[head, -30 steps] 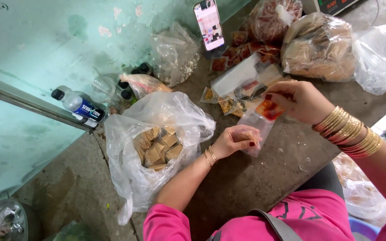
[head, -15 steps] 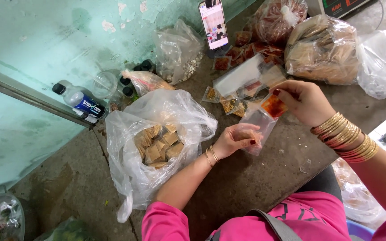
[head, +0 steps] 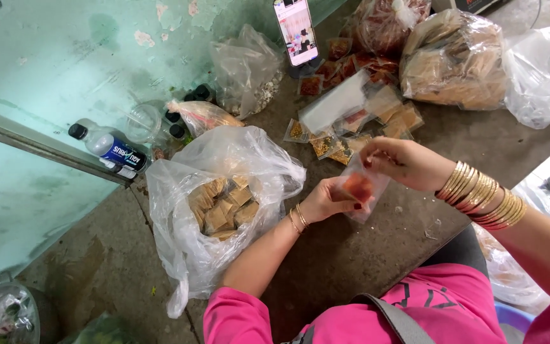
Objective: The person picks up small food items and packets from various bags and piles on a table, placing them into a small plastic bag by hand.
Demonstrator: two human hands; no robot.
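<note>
A small clear plastic pouch (head: 361, 190) with reddish-orange contents hangs between both my hands above the concrete floor. My left hand (head: 328, 199) grips its lower left side. My right hand (head: 402, 162), with several gold bangles on the wrist, pinches its top edge. Just left of my left hand stands a large open clear bag (head: 218, 204) holding several tan packets.
Small filled pouches (head: 351, 121) lie in a heap beyond my hands. A phone (head: 295, 30) stands propped upright behind them. Big bags of goods (head: 456, 60) sit at the back right. A water bottle (head: 111, 151) and dark bottle caps lie by the green wall at left.
My right hand has come down and left toward my left hand. The reddish contents now sit lower in the pouch, next to my left fingers.
</note>
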